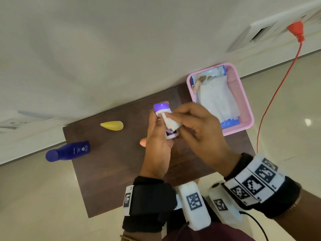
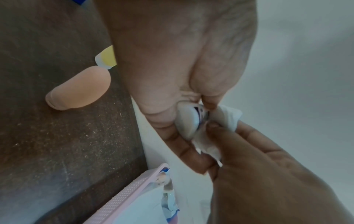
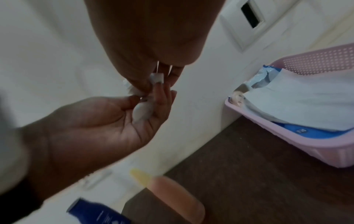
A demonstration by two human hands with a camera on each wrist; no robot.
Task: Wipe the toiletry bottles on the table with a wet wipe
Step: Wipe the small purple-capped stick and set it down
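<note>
Above the dark wooden table [image 1: 111, 171] my left hand [image 1: 156, 145] grips a small white bottle with a purple cap [image 1: 160, 107]. My right hand [image 1: 192, 126] pinches a white wet wipe [image 1: 171, 121] and presses it against the bottle's side. The left wrist view shows the bottle's white base [image 2: 186, 122] with the wipe [image 2: 228, 119] beside it. A yellow bottle [image 1: 112, 125] and a dark blue bottle [image 1: 67, 151] lie on the table to the left. A peach bottle [image 1: 142, 142] peeks out from behind my left hand.
A pink basket [image 1: 243, 101] holding a wipes pack and loose white sheets stands at the table's far right corner. A red cable [image 1: 278, 87] hangs from a wall socket at the right. The blue bottle overhangs the table's left edge.
</note>
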